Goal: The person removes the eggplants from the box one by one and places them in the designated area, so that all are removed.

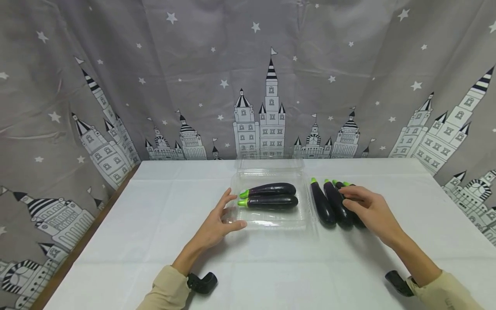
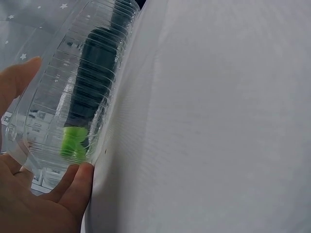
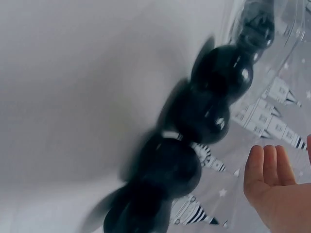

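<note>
A clear plastic clamshell box (image 1: 277,223) lies on the table with two eggplants side by side in it, the rear eggplant (image 1: 273,189) and the front eggplant (image 1: 273,202), green stems to the left. My left hand (image 1: 213,228) rests at the box's left front corner, thumb and fingers spread; the left wrist view shows fingertips (image 2: 83,172) against its side. To the right of the box, several eggplants (image 1: 323,206) lie in a row, stems away from me. Over the rightmost ones hovers my right hand (image 1: 373,211), holding nothing, its fingers (image 3: 269,165) loosely bent.
The box's transparent lid (image 1: 270,163) stands open at the back, near the grey castle-print curtain (image 1: 329,51). A white cloth (image 1: 155,215) covers the table, whose brown edge (image 1: 87,232) shows at left. Black wrist cameras (image 1: 203,283) sit on both wrists.
</note>
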`<state>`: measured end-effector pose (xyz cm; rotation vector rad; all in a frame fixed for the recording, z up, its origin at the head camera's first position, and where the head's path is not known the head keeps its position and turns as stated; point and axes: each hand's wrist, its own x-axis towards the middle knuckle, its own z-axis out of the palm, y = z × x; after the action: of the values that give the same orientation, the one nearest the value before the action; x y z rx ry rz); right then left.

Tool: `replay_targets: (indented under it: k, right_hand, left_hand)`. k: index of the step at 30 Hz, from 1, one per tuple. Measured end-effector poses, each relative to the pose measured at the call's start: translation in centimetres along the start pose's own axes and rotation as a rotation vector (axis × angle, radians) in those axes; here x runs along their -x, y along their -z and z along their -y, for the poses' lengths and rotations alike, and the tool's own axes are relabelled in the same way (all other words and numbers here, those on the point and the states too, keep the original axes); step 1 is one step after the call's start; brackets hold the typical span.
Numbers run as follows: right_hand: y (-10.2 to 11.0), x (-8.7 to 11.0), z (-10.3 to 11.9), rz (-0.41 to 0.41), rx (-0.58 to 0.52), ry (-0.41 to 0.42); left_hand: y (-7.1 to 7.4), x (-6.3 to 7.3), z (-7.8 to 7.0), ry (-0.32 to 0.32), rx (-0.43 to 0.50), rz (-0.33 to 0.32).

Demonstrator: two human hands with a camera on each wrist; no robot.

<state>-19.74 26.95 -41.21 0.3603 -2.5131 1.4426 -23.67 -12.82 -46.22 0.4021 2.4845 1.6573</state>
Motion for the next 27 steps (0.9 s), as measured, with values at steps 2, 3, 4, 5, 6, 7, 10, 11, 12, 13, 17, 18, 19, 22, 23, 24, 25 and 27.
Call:
replay_targets:
  k: [2,3,4,5,6,7,10,11,12,13,17,18,19,22,23,24,25,27]
  right_hand:
    - [-0.5,0.0,0.4,0.017,-0.019,0.007]
    - [-0.8,0.0,0.7,0.025,-0.030,0.012]
    - [-1.1,-0.1,0.9,0.032,-0.039,0.017]
    - [-1.4,-0.1,1.2,0.041,-0.048,0.022]
    - [-1.7,-0.1,1.5,0.051,-0.063,0.024]
    - [-2.0,-0.2,1.7,0.060,-0.073,0.031]
    - [-2.8,-0.3,2.6,0.087,-0.088,0.043]
    - [-3.1,-0.3,2.8,0.096,-0.093,0.043]
    - [-3.3,-0.4,3.1,0.103,-0.093,0.041]
    - [-3.5,-0.5,3.2,0.109,-0.089,0.040]
    - [-4.2,-0.9,3.7,0.131,-0.089,0.038]
    - [-4.4,-1.0,3.8,0.139,-0.093,0.040]
    - [-4.6,-1.2,3.8,0.148,-0.090,0.045]
    - [-5.2,-1.8,3.9,0.170,-0.084,0.062]
    - [-5.4,-2.0,4.0,0.178,-0.079,0.069]
    - [-5.6,-2.2,4.1,0.186,-0.073,0.072]
    - [-5.8,-2.3,4.1,0.192,-0.066,0.073]
    - [-6.3,-2.6,4.2,0.204,-0.061,0.067]
  left_hand:
    - [0.0,0.0,0.0,0.002,0.002,0.000]
    - [0.1,0.0,-0.1,0.003,0.003,0.000]
    - [0.1,0.0,-0.1,0.004,0.004,0.000]
    - [0.1,0.0,-0.1,0.005,0.005,-0.001]
    - [0.1,0.1,-0.2,0.005,0.007,-0.001]
    - [0.1,0.1,-0.2,0.006,0.008,-0.001]
    - [0.1,0.2,-0.2,0.002,0.012,0.002]
    - [0.1,0.2,-0.2,0.000,0.014,0.003]
    - [0.1,0.2,-0.2,-0.002,0.017,0.003]
    - [0.1,0.2,-0.2,-0.004,0.019,0.005]
    - [0.0,0.2,-0.1,-0.009,0.030,0.009]
    - [0.0,0.2,-0.1,-0.009,0.033,0.010]
    - [0.0,0.2,-0.1,-0.009,0.033,0.011]
    - [0.0,0.2,-0.2,-0.008,0.036,0.014]
    - [0.0,0.2,-0.2,-0.009,0.034,0.012]
    - [0.0,0.2,-0.2,-0.008,0.034,0.010]
    - [0.0,0.3,-0.3,-0.008,0.033,0.008]
    - [0.1,0.3,-0.3,-0.008,0.029,0.004]
